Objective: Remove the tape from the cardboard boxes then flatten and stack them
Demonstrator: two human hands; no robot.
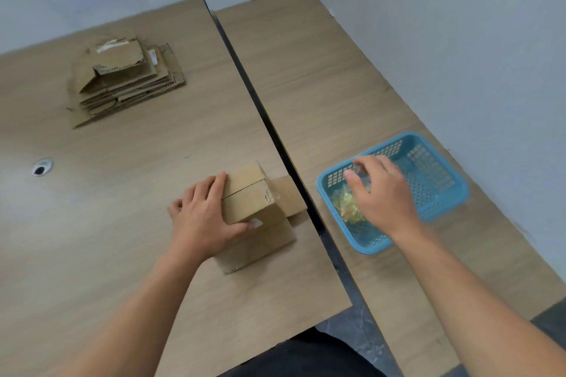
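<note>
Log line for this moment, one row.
left hand grips cardboard box | right hand over blue basket, fingers loose | tape scraps in basket | flattened stack far left | box not yet flattened

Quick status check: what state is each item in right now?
cardboard box: upright, unflattened, side flap open.
left hand: grips the cardboard box.
right hand: open, over the basket.
blue basket: holds crumpled tape.
cardboard stack: flattened, piled.

Single head-worn view, looking forward and down, close over the table [122, 199], wide-angle
</note>
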